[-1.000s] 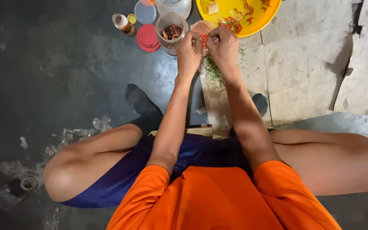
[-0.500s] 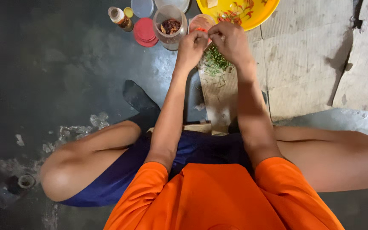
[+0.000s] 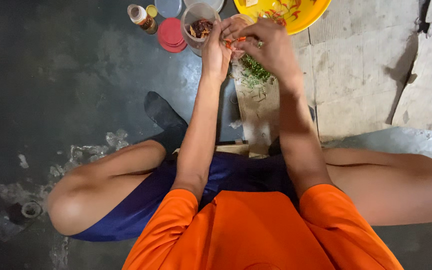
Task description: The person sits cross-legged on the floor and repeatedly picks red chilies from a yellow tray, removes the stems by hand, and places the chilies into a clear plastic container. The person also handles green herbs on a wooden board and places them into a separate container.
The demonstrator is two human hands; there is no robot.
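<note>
1. A person in an orange shirt and dark blue shorts sits low over a dark floor, knees spread, with both arms reaching forward.
2. The left hand and the right hand meet at the far end of a strip of cardboard that lies on the floor between the legs.
3. The fingers of both hands are closed on 1 small red chili, pinched between them just above the cardboard's far end.
4. Loose green stems lie in a small heap on the cardboard, right under the right hand.
5. 1 clear plastic jar stands open on the floor touching the left hand; it holds dark brown and reddish bits.
6. 1 yellow bowl sits at the far edge of the view, just beyond the right hand, on a pale concrete slab; several red chilies lie in it.
7. 1 red lid lies flat on the floor just left of the jar.
8. 1 small bottle with a yellow cap off beside it lies tilted farther left; its contents cannot be told.
9. 2 more clear lids or containers show partly at the top edge, too cut off to tell which.
10. 1 dark sock or slipper rests on the floor beside the left knee.
</note>
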